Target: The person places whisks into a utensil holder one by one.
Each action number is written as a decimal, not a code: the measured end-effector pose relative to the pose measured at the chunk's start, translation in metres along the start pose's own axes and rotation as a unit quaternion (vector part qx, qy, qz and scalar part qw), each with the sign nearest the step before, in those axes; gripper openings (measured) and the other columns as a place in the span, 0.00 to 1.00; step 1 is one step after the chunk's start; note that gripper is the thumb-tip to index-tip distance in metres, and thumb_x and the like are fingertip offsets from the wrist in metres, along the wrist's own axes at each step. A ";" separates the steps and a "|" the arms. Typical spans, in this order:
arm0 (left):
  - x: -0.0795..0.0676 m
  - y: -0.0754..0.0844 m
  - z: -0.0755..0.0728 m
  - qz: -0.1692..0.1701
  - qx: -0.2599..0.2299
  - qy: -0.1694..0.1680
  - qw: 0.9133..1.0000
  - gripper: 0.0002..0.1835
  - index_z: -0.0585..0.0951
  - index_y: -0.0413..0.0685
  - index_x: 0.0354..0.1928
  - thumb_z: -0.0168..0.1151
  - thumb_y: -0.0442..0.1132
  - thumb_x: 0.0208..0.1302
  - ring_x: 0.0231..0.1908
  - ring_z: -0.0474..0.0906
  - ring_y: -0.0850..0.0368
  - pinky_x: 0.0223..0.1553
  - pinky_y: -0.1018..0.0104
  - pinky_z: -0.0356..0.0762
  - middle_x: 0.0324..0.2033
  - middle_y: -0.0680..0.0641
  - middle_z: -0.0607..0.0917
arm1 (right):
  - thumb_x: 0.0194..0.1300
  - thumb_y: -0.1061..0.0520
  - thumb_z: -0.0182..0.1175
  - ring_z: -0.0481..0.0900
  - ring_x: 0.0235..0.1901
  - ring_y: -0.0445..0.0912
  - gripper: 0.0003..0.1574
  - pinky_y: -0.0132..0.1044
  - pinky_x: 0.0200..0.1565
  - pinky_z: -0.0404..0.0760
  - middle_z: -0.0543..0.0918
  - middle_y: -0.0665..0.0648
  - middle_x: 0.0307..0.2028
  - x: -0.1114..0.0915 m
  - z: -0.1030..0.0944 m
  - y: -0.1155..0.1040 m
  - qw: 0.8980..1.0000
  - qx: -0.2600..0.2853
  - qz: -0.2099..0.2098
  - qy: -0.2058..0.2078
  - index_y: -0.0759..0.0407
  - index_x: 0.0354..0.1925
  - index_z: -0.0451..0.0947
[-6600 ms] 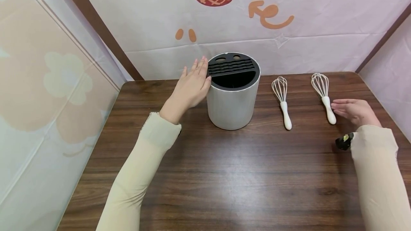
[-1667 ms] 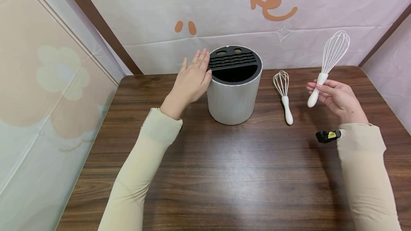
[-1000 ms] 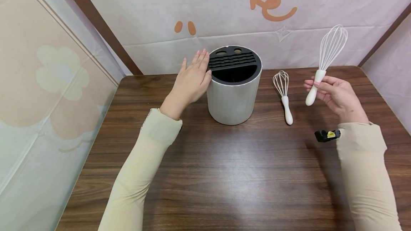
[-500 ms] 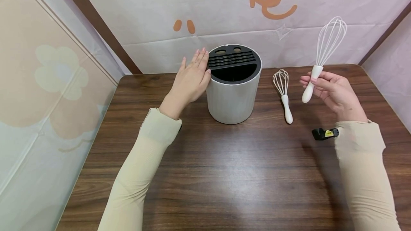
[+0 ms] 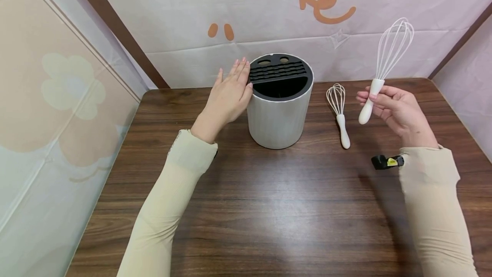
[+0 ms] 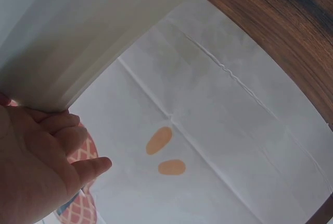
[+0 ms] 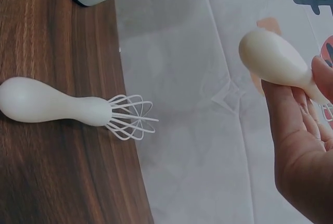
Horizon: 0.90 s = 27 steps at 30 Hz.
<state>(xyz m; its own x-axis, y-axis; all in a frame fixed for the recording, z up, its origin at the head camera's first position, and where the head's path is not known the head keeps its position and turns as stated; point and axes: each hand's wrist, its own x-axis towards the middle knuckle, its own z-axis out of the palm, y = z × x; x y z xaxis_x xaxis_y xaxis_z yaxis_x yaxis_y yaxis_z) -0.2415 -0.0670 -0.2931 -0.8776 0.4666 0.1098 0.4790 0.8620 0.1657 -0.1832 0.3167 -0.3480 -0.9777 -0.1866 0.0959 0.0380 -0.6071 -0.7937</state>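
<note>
A white round utensil holder (image 5: 279, 116) stands on the brown wooden table (image 5: 269, 208) near the middle of its far edge; its black top insert (image 5: 279, 74) has two round holes and several slots at the back and one large open compartment at the front, and nothing shows inside any of them. The left hand (image 5: 227, 99) rests flat against the holder's left side, fingers straight and together, fingertips level with the rim. The right hand (image 5: 397, 110) holds the larger whisk (image 5: 384, 61) above the table toward the far right corner, its white handle pinched between thumb and curled fingers, wires pointing up and tilted a little to the right, the butt of the handle sticking out below the fingers. A smaller whisk (image 5: 338, 112) lies on the table between the holder and the right hand, handle toward the near edge, touching neither. The right wrist view shows the held handle's rounded end (image 7: 273, 60) resting on the fingertips (image 7: 291, 107) and the smaller whisk lying beside the table's far edge, details the head view leaves small; the left wrist view shows only the palm and thumb (image 6: 86, 169) pressed to the holder's wall.
</note>
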 end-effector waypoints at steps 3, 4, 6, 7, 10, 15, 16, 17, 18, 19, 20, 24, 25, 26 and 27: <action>0.000 0.001 -0.001 0.000 -0.002 0.000 1.000 0.31 0.48 0.42 0.74 0.28 0.49 0.74 0.72 0.36 0.58 0.69 0.51 0.31 0.73 0.47 0.47 | 0.66 0.78 0.44 0.83 0.42 0.57 0.15 0.41 0.47 0.79 0.83 0.71 0.40 0.000 0.002 0.000 1.000 0.002 -0.002 -0.001 0.77 0.43 0.76; 0.000 0.001 -0.001 -0.001 -0.002 -0.001 1.000 0.31 0.48 0.43 0.74 0.28 0.49 0.74 0.72 0.36 0.58 0.69 0.51 0.31 0.73 0.47 0.47 | 0.66 0.78 0.44 0.83 0.42 0.57 0.15 0.42 0.47 0.79 0.83 0.71 0.40 0.000 0.002 0.000 1.000 0.004 -0.003 -0.001 0.77 0.43 0.76; -0.001 0.001 -0.002 -0.001 -0.001 -0.002 1.000 0.31 0.47 0.43 0.74 0.28 0.49 0.74 0.72 0.36 0.58 0.69 0.51 0.31 0.73 0.48 0.47 | 0.66 0.78 0.44 0.83 0.42 0.58 0.15 0.42 0.47 0.79 0.83 0.71 0.39 0.000 0.004 0.000 1.000 0.009 -0.007 0.000 0.78 0.43 0.76; 0.000 0.001 -0.002 -0.001 -0.001 -0.003 1.000 0.31 0.47 0.43 0.74 0.28 0.49 0.74 0.72 0.35 0.58 0.69 0.51 0.31 0.73 0.48 0.46 | 0.65 0.78 0.44 0.83 0.42 0.58 0.15 0.42 0.47 0.79 0.83 0.71 0.39 0.000 0.005 0.000 1.000 0.013 -0.009 -0.001 0.78 0.44 0.76; 0.000 0.001 -0.002 -0.002 0.001 -0.004 1.000 0.31 0.47 0.43 0.74 0.28 0.49 0.74 0.72 0.35 0.59 0.69 0.50 0.32 0.73 0.48 0.46 | 0.65 0.78 0.44 0.83 0.42 0.58 0.15 0.42 0.48 0.78 0.83 0.72 0.39 0.001 0.008 -0.001 1.000 0.018 -0.016 -0.004 0.79 0.44 0.76; 0.000 0.000 -0.001 -0.001 0.004 -0.002 1.000 0.31 0.47 0.43 0.74 0.28 0.49 0.74 0.72 0.35 0.58 0.69 0.49 0.33 0.73 0.48 0.46 | 0.65 0.79 0.43 0.83 0.42 0.58 0.15 0.42 0.47 0.79 0.83 0.72 0.39 0.001 0.015 -0.002 1.000 0.018 -0.023 -0.009 0.79 0.43 0.76; 0.000 0.000 0.000 -0.001 0.004 -0.001 1.000 0.31 0.47 0.43 0.74 0.28 0.49 0.74 0.72 0.36 0.58 0.69 0.49 0.33 0.73 0.48 0.46 | 0.65 0.79 0.43 0.83 0.42 0.58 0.15 0.42 0.47 0.79 0.83 0.72 0.38 0.001 0.016 -0.002 1.000 0.016 -0.025 -0.009 0.79 0.43 0.76; 0.000 0.000 0.000 -0.001 0.004 -0.001 1.000 0.31 0.47 0.43 0.74 0.28 0.49 0.74 0.72 0.36 0.58 0.69 0.49 0.34 0.73 0.48 0.46 | 0.65 0.79 0.43 0.83 0.42 0.59 0.15 0.42 0.47 0.79 0.83 0.72 0.38 0.001 0.017 -0.003 1.000 0.017 -0.026 -0.008 0.79 0.43 0.76; 0.000 -0.001 0.001 0.000 0.004 0.000 1.000 0.31 0.47 0.43 0.74 0.27 0.49 0.74 0.72 0.36 0.58 0.69 0.49 0.34 0.73 0.48 0.46 | 0.65 0.79 0.43 0.83 0.41 0.59 0.15 0.42 0.47 0.79 0.83 0.72 0.38 0.001 0.019 -0.003 0.999 0.017 -0.026 -0.007 0.79 0.43 0.76; 0.000 -0.001 0.001 0.000 0.005 0.001 1.000 0.31 0.47 0.43 0.74 0.27 0.49 0.74 0.72 0.36 0.58 0.69 0.49 0.34 0.73 0.48 0.46 | 0.65 0.79 0.43 0.83 0.42 0.59 0.15 0.42 0.47 0.79 0.83 0.72 0.38 0.001 0.020 -0.003 0.999 0.018 -0.026 -0.006 0.79 0.43 0.76; 0.001 -0.001 0.001 0.001 0.004 0.001 1.000 0.31 0.47 0.43 0.74 0.27 0.49 0.74 0.72 0.37 0.57 0.69 0.49 0.34 0.73 0.48 0.46 | 0.65 0.79 0.43 0.83 0.42 0.59 0.15 0.42 0.47 0.79 0.83 0.72 0.38 0.000 0.021 -0.003 0.999 0.017 -0.027 -0.006 0.79 0.43 0.76; 0.000 0.000 0.001 0.000 0.002 0.002 1.000 0.31 0.47 0.43 0.74 0.28 0.49 0.74 0.72 0.36 0.58 0.69 0.49 0.34 0.73 0.48 0.46 | 0.65 0.79 0.44 0.83 0.42 0.59 0.15 0.42 0.47 0.79 0.83 0.72 0.39 -0.001 0.024 -0.003 0.999 0.017 -0.029 -0.008 0.79 0.44 0.75; 0.000 0.000 0.001 0.000 0.001 0.001 1.000 0.31 0.47 0.43 0.74 0.28 0.49 0.74 0.72 0.36 0.58 0.69 0.49 0.33 0.73 0.49 0.46 | 0.65 0.79 0.44 0.83 0.42 0.59 0.15 0.42 0.47 0.79 0.83 0.72 0.39 -0.001 0.024 -0.003 0.999 0.017 -0.030 -0.009 0.79 0.44 0.75; 0.000 0.000 0.001 0.000 0.000 0.001 1.000 0.31 0.47 0.43 0.74 0.28 0.49 0.74 0.72 0.36 0.58 0.69 0.50 0.33 0.73 0.49 0.46 | 0.65 0.79 0.44 0.83 0.42 0.59 0.15 0.42 0.47 0.79 0.83 0.72 0.39 -0.001 0.025 -0.003 0.999 0.017 -0.031 -0.010 0.79 0.44 0.75; 0.000 0.000 0.000 -0.001 0.000 0.000 1.000 0.31 0.47 0.43 0.74 0.28 0.49 0.74 0.72 0.36 0.58 0.69 0.50 0.32 0.73 0.49 0.46 | 0.64 0.79 0.44 0.83 0.42 0.59 0.15 0.42 0.47 0.79 0.83 0.72 0.39 -0.001 0.025 -0.003 0.999 0.017 -0.031 -0.011 0.79 0.44 0.75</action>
<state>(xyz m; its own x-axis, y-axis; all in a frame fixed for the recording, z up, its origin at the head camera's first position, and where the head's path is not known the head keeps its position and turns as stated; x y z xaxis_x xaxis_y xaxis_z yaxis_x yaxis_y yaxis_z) -0.2419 -0.0669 -0.2934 -0.8784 0.4650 0.1103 0.4776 0.8627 0.1665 -0.1768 0.2991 -0.3307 -0.9737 -0.1638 0.1582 -0.0158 -0.6445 -0.7644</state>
